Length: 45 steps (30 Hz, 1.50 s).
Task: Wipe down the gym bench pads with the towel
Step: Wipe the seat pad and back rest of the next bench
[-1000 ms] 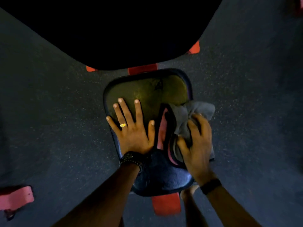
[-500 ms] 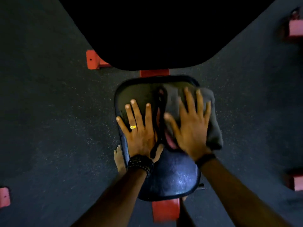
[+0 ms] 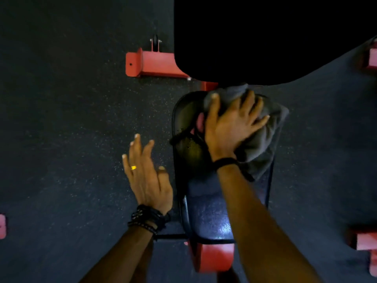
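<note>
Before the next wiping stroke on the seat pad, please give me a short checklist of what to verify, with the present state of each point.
1. Towel lies on the seat pad: ok, at its far end.
2. Right hand is on the towel: ok, fingers spread over the bunched cloth.
3. Left hand steadies the pad: not ok, it is off the pad, over the floor.
4. Near part of the pad is free for the stroke: ok, nothing lies on it; only the right forearm crosses above it.
5. Pad surface is sound: not ok, a tear shows beside the right hand.
6. Back pad is already wiped: cannot tell, too dark.
</note>
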Each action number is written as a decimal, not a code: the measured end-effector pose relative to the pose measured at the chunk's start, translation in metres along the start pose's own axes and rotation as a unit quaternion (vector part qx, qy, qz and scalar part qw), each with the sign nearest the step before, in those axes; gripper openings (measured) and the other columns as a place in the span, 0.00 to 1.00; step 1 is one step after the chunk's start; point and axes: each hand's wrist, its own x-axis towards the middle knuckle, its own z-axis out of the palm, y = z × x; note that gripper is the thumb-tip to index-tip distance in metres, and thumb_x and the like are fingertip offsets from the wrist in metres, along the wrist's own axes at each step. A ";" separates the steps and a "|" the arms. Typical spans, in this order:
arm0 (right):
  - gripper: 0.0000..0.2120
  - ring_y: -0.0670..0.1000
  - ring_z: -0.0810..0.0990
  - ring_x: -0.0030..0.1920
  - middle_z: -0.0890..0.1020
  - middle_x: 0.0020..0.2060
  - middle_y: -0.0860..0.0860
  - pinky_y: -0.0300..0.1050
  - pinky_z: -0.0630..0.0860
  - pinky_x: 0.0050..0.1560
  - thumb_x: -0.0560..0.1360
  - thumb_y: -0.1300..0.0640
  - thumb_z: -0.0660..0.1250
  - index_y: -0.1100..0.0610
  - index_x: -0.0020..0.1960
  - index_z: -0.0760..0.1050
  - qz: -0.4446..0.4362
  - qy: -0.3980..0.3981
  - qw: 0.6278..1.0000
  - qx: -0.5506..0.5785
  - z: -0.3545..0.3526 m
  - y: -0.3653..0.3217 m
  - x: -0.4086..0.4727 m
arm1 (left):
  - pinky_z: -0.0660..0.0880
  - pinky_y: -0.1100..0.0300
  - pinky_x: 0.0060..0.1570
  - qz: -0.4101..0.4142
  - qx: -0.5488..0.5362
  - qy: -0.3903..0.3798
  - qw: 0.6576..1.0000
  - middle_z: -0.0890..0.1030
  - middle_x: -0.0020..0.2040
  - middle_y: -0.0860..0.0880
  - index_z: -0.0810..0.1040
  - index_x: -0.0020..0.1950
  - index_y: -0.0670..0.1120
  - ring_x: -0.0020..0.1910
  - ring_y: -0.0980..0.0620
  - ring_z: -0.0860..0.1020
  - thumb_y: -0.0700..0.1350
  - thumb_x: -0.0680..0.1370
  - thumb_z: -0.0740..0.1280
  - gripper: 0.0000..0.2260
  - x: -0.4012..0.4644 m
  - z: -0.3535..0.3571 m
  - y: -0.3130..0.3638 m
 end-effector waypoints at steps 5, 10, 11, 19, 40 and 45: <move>0.29 0.62 0.67 0.73 0.73 0.70 0.56 0.72 0.55 0.72 0.74 0.38 0.64 0.54 0.68 0.73 -0.430 -0.098 0.897 -0.023 -0.013 0.027 -0.044 | 0.52 0.43 0.75 -0.074 -0.064 0.015 0.995 0.64 0.76 0.47 0.67 0.72 0.45 0.69 0.71 0.57 0.41 0.72 0.56 0.27 0.008 -0.003 -0.007; 0.31 0.63 0.65 0.74 0.71 0.71 0.60 0.74 0.54 0.71 0.73 0.39 0.59 0.54 0.70 0.72 -0.016 0.005 0.999 0.030 -0.009 0.032 -0.010 | 0.61 0.47 0.70 -0.072 -0.110 0.000 0.991 0.69 0.73 0.49 0.67 0.73 0.49 0.70 0.52 0.68 0.48 0.73 0.53 0.27 0.015 0.000 0.007; 0.32 0.64 0.65 0.74 0.71 0.71 0.60 0.72 0.52 0.72 0.72 0.39 0.60 0.54 0.70 0.72 -0.036 0.006 0.999 0.020 -0.008 0.004 -0.024 | 0.61 0.49 0.70 -0.078 -0.116 -0.006 0.990 0.70 0.72 0.49 0.67 0.72 0.49 0.69 0.50 0.68 0.49 0.73 0.52 0.27 0.015 0.002 0.009; 0.31 0.60 0.66 0.72 0.73 0.69 0.56 0.74 0.56 0.68 0.68 0.37 0.60 0.49 0.68 0.74 -0.040 0.006 0.999 0.000 -0.009 0.005 -0.018 | 0.66 0.41 0.64 -0.104 -0.142 0.025 0.984 0.74 0.68 0.48 0.70 0.70 0.48 0.64 0.49 0.72 0.49 0.73 0.53 0.25 0.022 -0.004 0.003; 0.23 0.58 0.64 0.63 0.76 0.61 0.54 0.64 0.62 0.62 0.65 0.42 0.69 0.46 0.60 0.78 -0.364 -0.096 0.926 -0.033 -0.003 -0.036 -0.066 | 0.71 0.40 0.58 -0.049 -0.209 0.023 0.976 0.77 0.63 0.43 0.73 0.66 0.43 0.61 0.44 0.75 0.46 0.74 0.55 0.22 0.049 -0.022 -0.002; 0.20 0.59 0.67 0.63 0.79 0.60 0.55 0.63 0.59 0.64 0.69 0.47 0.70 0.49 0.60 0.81 -0.419 -0.104 0.902 -0.020 -0.015 0.015 -0.153 | 0.69 0.41 0.62 0.049 -0.174 -0.010 0.984 0.75 0.65 0.42 0.73 0.67 0.39 0.65 0.44 0.72 0.45 0.76 0.56 0.21 0.032 -0.025 0.007</move>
